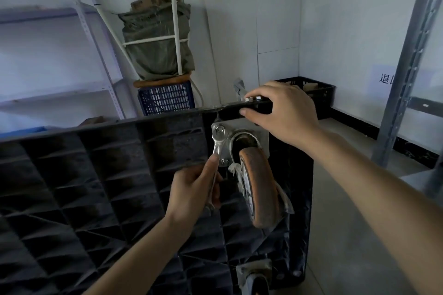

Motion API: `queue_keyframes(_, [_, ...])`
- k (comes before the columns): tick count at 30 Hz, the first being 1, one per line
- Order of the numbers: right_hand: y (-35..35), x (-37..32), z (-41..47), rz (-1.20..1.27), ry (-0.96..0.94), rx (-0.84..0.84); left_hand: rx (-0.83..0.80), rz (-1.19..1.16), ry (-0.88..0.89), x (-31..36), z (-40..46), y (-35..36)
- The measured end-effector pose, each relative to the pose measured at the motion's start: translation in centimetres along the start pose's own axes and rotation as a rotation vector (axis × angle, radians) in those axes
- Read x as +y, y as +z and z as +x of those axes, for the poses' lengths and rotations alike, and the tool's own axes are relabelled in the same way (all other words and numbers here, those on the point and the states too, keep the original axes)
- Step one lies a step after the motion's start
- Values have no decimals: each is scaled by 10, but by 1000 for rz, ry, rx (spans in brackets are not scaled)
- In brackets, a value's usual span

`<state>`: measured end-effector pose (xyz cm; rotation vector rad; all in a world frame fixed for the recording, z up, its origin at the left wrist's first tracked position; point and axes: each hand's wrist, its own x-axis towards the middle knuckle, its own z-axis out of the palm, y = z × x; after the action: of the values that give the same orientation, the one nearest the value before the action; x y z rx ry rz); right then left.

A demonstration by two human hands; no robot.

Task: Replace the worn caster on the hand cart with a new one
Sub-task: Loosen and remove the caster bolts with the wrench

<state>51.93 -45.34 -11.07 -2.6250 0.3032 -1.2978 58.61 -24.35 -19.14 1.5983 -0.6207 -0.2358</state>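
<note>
The black hand cart (96, 175) stands on its side, its ribbed underside facing me. A worn orange caster (261, 187) hangs from a metal mounting plate (262, 137) near the cart's top right corner. My left hand (194, 189) grips a silver wrench (218, 148), whose head sits on the upper left nut of the plate. My right hand (285, 112) grips the cart's top edge above the caster, beside two bolt heads (253, 98). A second caster (256, 275) shows at the bottom edge.
A blue crate (165, 98) under a green sack and white stool frame stands against the back wall. A black crate (318, 93) sits in the right corner. Metal shelving (412, 55) rises at right, more shelves at left. Grey floor lies right of the cart.
</note>
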Motion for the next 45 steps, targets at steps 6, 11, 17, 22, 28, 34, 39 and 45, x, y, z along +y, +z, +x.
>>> queue_keyframes(6, [-3,-2,0,-3,-6,-26,104,195,165,2,-9,-20])
queue_keyframes(11, [-9,-4,-1,11,-27,-64,187,507,394,18,-15,-51])
queue_keyframes(17, [-20,-8,-7,27,-186,-34,348,895,667,94,21,-84])
queue_keyframes(22, [-13,-28,-8,-70,-458,-130,389,1125,742,130,83,-84])
queue_keyframes(28, [2,-37,0,-140,-545,-142,320,1159,706,132,115,-67])
queue_keyframes(34, [7,-37,5,-145,-596,-135,292,1027,555,108,130,-71])
queue_keyframes(39, [1,-33,7,-133,-586,-169,236,1008,480,100,133,-72])
queue_keyframes(45, [3,-33,6,-135,-593,-163,229,1002,474,99,132,-71])
